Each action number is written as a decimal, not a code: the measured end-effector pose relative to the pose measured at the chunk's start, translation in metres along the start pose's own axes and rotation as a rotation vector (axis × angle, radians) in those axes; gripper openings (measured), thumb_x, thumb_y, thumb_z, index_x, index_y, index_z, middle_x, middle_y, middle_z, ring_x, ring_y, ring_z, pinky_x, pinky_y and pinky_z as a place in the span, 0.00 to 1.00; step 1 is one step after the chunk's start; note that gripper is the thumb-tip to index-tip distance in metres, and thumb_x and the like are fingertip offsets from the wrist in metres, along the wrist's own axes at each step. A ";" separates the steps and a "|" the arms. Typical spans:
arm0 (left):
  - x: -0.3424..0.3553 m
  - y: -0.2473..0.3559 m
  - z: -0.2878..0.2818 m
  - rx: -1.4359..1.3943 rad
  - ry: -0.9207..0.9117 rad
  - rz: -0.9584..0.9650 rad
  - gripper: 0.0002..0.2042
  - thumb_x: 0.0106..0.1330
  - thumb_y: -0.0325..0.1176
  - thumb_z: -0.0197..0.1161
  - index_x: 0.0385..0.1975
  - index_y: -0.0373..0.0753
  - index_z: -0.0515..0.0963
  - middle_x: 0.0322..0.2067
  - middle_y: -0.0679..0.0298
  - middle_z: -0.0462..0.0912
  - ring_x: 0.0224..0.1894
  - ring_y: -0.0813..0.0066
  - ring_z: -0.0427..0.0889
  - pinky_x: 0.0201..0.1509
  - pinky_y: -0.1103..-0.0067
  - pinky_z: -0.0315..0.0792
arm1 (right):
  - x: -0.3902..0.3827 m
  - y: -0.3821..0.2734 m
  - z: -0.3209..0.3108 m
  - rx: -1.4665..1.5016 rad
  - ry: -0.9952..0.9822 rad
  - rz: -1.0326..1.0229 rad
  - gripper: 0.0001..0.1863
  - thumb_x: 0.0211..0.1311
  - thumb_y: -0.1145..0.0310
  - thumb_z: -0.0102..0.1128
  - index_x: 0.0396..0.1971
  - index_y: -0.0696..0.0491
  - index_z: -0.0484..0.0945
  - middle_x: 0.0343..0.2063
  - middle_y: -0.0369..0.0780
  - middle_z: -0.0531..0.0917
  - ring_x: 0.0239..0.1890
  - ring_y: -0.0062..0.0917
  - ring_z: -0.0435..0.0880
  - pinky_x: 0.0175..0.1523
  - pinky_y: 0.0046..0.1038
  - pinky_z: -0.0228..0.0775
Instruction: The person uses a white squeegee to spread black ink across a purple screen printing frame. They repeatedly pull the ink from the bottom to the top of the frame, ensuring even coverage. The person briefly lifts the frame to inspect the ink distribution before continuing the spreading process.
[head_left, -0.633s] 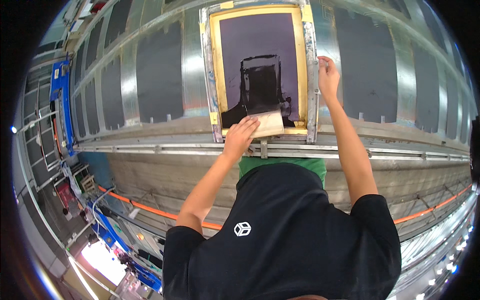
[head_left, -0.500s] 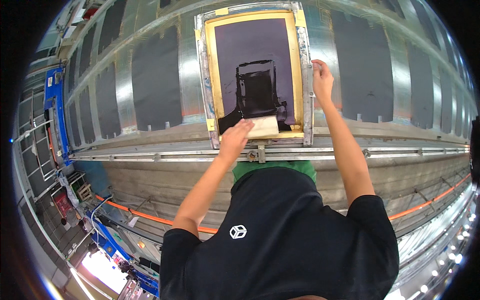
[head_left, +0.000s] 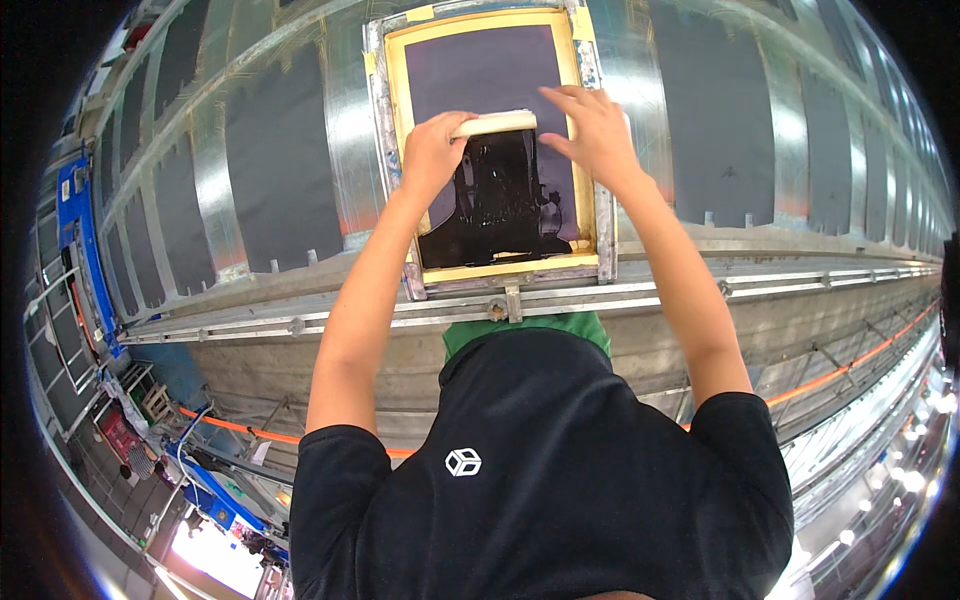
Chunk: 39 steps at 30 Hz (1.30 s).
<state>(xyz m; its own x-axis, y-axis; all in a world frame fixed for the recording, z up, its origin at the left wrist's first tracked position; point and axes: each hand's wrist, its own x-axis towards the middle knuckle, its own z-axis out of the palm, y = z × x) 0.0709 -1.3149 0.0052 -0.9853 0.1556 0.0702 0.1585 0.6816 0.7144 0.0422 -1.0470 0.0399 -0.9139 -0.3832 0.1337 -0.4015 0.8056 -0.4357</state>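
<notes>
A screen frame [head_left: 607, 250] with a yellow taped border lies on the long metal table, its purple mesh [head_left: 480, 65] partly covered by a glossy black ink patch [head_left: 495, 200]. My left hand [head_left: 432, 150] grips the left end of a pale squeegee [head_left: 500, 122], held crosswise over the mesh at the upper edge of the ink. My right hand [head_left: 590, 135] is open, fingers spread just right of the squeegee's free end, over the frame's right side.
Dark grey panels [head_left: 712, 130] lie in rows on both sides along the metal table. A rail [head_left: 420, 313] runs along its near edge. An orange pipe [head_left: 250, 430] is below, and blue machinery [head_left: 80, 220] stands at the left.
My left hand and the squeegee have moved up from the near end to the ink's upper edge. My right hand has left the frame's side rail and moved inward, fingers spreading.
</notes>
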 end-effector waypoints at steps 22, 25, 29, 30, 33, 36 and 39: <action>-0.010 0.000 0.010 0.004 0.094 0.100 0.16 0.60 0.21 0.66 0.48 0.38 0.84 0.48 0.54 0.88 0.51 0.53 0.86 0.55 0.68 0.80 | 0.001 -0.015 0.028 0.010 -0.018 -0.090 0.17 0.55 0.69 0.70 0.47 0.47 0.86 0.47 0.32 0.88 0.48 0.34 0.80 0.54 0.38 0.70; -0.008 -0.006 0.016 0.064 0.017 0.086 0.16 0.60 0.19 0.63 0.48 0.37 0.84 0.47 0.53 0.87 0.49 0.52 0.87 0.53 0.67 0.81 | -0.003 -0.008 0.038 0.052 -0.105 -0.007 0.16 0.55 0.69 0.71 0.46 0.47 0.86 0.47 0.32 0.88 0.49 0.34 0.80 0.54 0.38 0.71; -0.070 0.000 0.027 0.050 -0.032 0.096 0.17 0.59 0.17 0.60 0.48 0.36 0.82 0.47 0.53 0.86 0.49 0.50 0.86 0.53 0.65 0.81 | -0.065 -0.031 0.038 0.088 -0.123 -0.023 0.18 0.53 0.72 0.69 0.47 0.49 0.86 0.48 0.34 0.87 0.47 0.34 0.79 0.52 0.37 0.70; -0.089 0.003 0.029 0.068 -0.050 0.115 0.18 0.58 0.18 0.60 0.48 0.37 0.80 0.48 0.54 0.85 0.49 0.52 0.85 0.51 0.63 0.82 | -0.082 -0.038 0.037 0.089 -0.131 -0.037 0.18 0.53 0.72 0.69 0.47 0.49 0.85 0.47 0.34 0.87 0.46 0.34 0.79 0.51 0.37 0.69; -0.145 0.017 0.032 0.146 -0.068 0.130 0.20 0.56 0.16 0.61 0.51 0.37 0.80 0.50 0.56 0.86 0.57 0.56 0.83 0.52 0.64 0.80 | -0.130 -0.054 0.036 0.112 -0.165 -0.058 0.20 0.52 0.72 0.69 0.49 0.50 0.84 0.49 0.35 0.86 0.47 0.33 0.78 0.51 0.37 0.69; -0.159 0.020 0.028 0.075 -0.100 0.113 0.20 0.57 0.16 0.61 0.51 0.38 0.80 0.51 0.56 0.85 0.57 0.55 0.83 0.56 0.65 0.80 | -0.145 -0.051 0.029 0.251 -0.180 -0.066 0.23 0.51 0.66 0.74 0.50 0.49 0.84 0.50 0.37 0.85 0.47 0.35 0.79 0.53 0.38 0.71; -0.127 0.020 0.018 -0.069 -0.053 -0.004 0.19 0.58 0.16 0.62 0.50 0.39 0.82 0.50 0.55 0.86 0.55 0.53 0.84 0.59 0.67 0.79 | -0.125 -0.007 0.011 0.498 -0.084 0.207 0.25 0.55 0.59 0.77 0.53 0.50 0.84 0.49 0.40 0.84 0.47 0.34 0.81 0.54 0.40 0.73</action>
<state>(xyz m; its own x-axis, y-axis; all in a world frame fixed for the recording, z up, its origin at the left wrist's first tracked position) 0.2007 -1.3084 -0.0020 -0.9808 0.1922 0.0314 0.1482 0.6318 0.7608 0.1597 -1.0098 0.0169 -0.9548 -0.2906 -0.0624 -0.1184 0.5645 -0.8169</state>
